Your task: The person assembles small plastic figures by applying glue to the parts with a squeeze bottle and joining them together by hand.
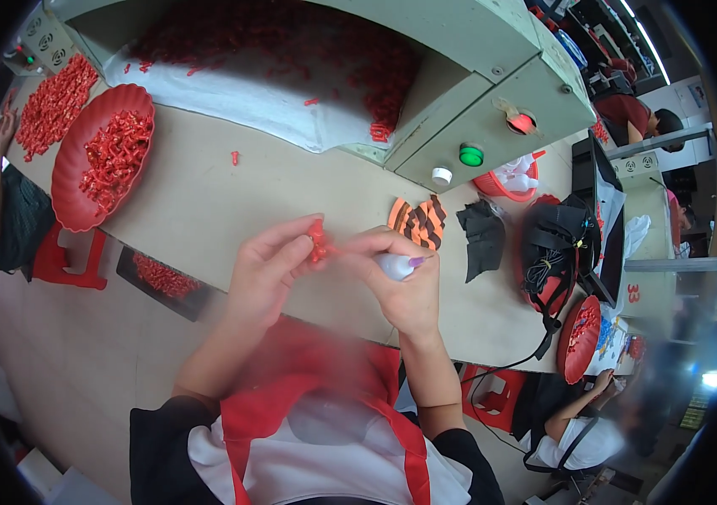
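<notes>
My left hand [268,263] pinches a small red plastic piece [318,241] between thumb and fingers, above the table near its front edge. Close beside it, my right hand [409,286] has a small white squeeze bottle [395,266] with a purple tip tucked in its curled fingers. The right thumb and forefinger reach toward the red piece; a blurred bit of red shows at their tips, and I cannot tell whether it is a separate part. A single loose red piece [235,157] lies on the table beyond my left hand.
A green-grey machine [459,101] with a white-lined opening full of red pieces stands at the back. Left is a red scalloped bowl [64,181] of pieces. Striped cloth [417,222], black cloth [482,240] and a red basket of bottles [493,187] lie right. Other people work on both sides.
</notes>
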